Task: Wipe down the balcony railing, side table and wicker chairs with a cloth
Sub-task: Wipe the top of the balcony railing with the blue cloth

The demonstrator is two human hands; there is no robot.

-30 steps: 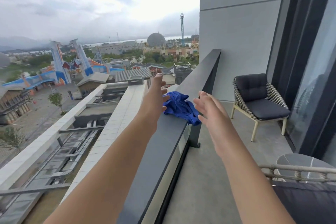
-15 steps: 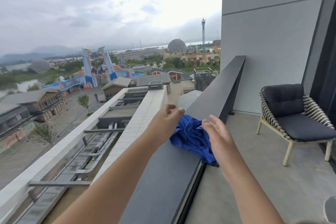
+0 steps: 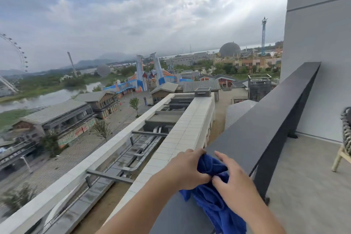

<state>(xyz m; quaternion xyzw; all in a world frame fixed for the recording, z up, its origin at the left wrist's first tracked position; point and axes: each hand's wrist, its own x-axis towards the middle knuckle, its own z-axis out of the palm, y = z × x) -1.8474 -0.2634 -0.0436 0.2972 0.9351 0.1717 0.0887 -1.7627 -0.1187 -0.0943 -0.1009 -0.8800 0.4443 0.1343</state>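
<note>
Both hands meet on a crumpled blue cloth (image 3: 212, 197) that lies on the flat dark top of the balcony railing (image 3: 266, 125). The left hand (image 3: 187, 169) grasps the cloth's far end with curled fingers; the right hand (image 3: 232, 178) pinches the bunched fabric just beside it, thumb against the cloth. The cloth's near end drapes toward the balcony floor (image 3: 307, 186) side. At the right edge, part of a wicker chair (image 3: 346, 135) stands near the grey wall (image 3: 313, 43). No writing is legible. Beyond the railing lie rooftops and a Ferris wheel (image 3: 17, 57).
</note>
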